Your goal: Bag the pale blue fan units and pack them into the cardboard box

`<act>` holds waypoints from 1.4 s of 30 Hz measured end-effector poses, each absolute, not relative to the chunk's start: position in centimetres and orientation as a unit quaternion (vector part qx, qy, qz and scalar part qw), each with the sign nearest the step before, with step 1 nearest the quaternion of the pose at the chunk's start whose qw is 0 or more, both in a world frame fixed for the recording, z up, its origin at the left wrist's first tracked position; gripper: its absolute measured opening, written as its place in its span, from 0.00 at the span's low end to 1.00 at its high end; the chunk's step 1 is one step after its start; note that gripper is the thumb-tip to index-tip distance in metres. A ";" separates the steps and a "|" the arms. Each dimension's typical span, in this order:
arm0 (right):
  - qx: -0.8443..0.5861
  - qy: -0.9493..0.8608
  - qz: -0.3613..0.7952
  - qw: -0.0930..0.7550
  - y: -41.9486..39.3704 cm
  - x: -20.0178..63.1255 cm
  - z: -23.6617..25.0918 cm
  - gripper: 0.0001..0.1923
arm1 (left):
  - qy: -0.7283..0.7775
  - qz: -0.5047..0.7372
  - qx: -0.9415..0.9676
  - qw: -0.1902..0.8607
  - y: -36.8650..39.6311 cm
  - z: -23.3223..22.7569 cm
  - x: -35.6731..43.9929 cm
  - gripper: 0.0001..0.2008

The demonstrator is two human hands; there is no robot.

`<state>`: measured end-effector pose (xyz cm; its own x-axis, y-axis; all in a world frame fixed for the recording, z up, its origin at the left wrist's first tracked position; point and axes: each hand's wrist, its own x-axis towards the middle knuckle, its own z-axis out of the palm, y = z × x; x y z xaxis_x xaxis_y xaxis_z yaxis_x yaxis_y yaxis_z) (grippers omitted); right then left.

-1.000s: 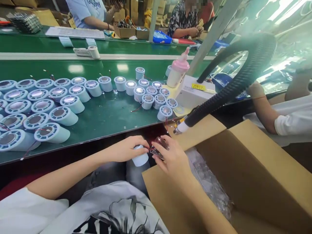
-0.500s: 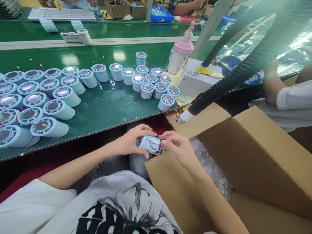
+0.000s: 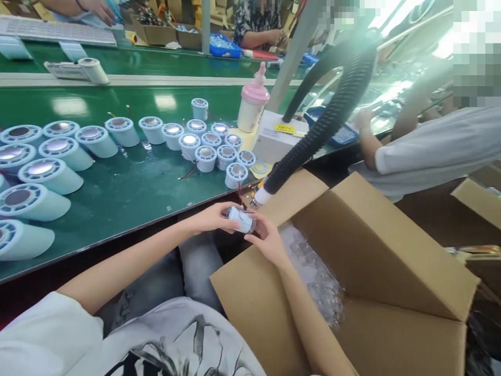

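We sit at a long green table (image 3: 129, 193) whose near edge runs across in front of our lap. To our right, below that edge, stands a big open cardboard box (image 3: 376, 250), its flaps spread wide, with clear plastic bags (image 3: 317, 277) heaped inside against its left wall. A black ribbed hose (image 3: 324, 120) arcs down from above and ends in a pale nozzle just past the table's near edge, right above the box's far-left flap. On the table, pale blue cylinders (image 3: 58, 151) with shiny round tops lie in rows along the left end, and a tighter cluster of them stands upright near the right end, some trailing thin red wires. Beside that cluster a white box (image 3: 277, 143) sits at the table's right end, with a cream bottle with a pink cap (image 3: 252, 104) just left of it. At the right, another person in a white sleeve (image 3: 426, 151) works at the table's far right corner.

Off the table, just below its near edge and beside the box's left flap, we hold one small pale blue cylinder (image 3: 240, 219) on its side. Our left hand (image 3: 211, 218) wraps its fingers over the top of it, and our right hand (image 3: 268, 240) pinches its right end, where something clear seems to sit against it.
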<state>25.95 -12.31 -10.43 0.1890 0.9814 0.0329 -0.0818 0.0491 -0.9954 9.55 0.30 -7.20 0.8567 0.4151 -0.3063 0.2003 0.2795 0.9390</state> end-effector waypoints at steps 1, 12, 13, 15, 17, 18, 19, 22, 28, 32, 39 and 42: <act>-0.520 -0.439 0.450 0.578 -12.2 26.5 -10.7 0.25 | 0.254 0.066 0.594 0.761 0.6 -7.1 10.3 0.28; -0.553 -0.427 0.370 0.613 -12.0 24.7 -8.6 0.10 | 0.240 0.083 0.661 0.706 0.3 -6.5 10.4 0.32; -0.560 -0.419 0.368 0.612 -12.1 24.1 -8.5 0.09 | 0.245 0.086 0.672 0.694 0.1 -6.6 10.0 0.33; -0.572 -0.397 0.380 0.609 -12.2 23.4 -8.3 0.10 | 0.244 0.082 0.688 0.678 -0.3 -6.6 9.1 0.34; -0.576 -0.368 0.402 0.609 -12.3 23.1 -8.1 0.12 | 0.226 0.074 0.689 0.685 -0.5 -6.6 8.4 0.35; -0.576 -0.352 0.414 0.611 -12.4 23.1 -8.0 0.13 | 0.215 0.070 0.683 0.694 -0.5 -6.6 8.0 0.36; -0.575 -0.342 0.424 0.611 -12.4 23.1 -7.9 0.14 | 0.208 0.068 0.675 0.704 -0.6 -6.6 7.7 0.36; -0.554 -0.342 0.447 0.614 -12.7 23.2 -7.5 0.13 | 0.221 0.077 0.645 0.728 -0.9 -6.3 7.1 0.35; -0.537 -0.591 0.363 0.480 -14.5 23.6 -6.0 0.24 | 0.246 0.068 0.537 0.804 -2.3 -5.1 5.6 0.29; -0.538 -0.602 0.353 0.473 -15.5 23.6 -5.3 0.20 | 0.207 0.055 0.555 0.804 -3.0 -4.4 4.4 0.32; -0.520 -0.482 0.507 0.490 -16.2 22.7 -4.5 0.22 | 0.165 0.062 0.672 0.719 -3.7 -3.1 3.3 0.38; -0.516 -0.434 0.540 0.503 -16.4 22.4 -4.0 0.22 | 0.151 0.074 0.695 0.699 -4.1 -2.7 3.0 0.37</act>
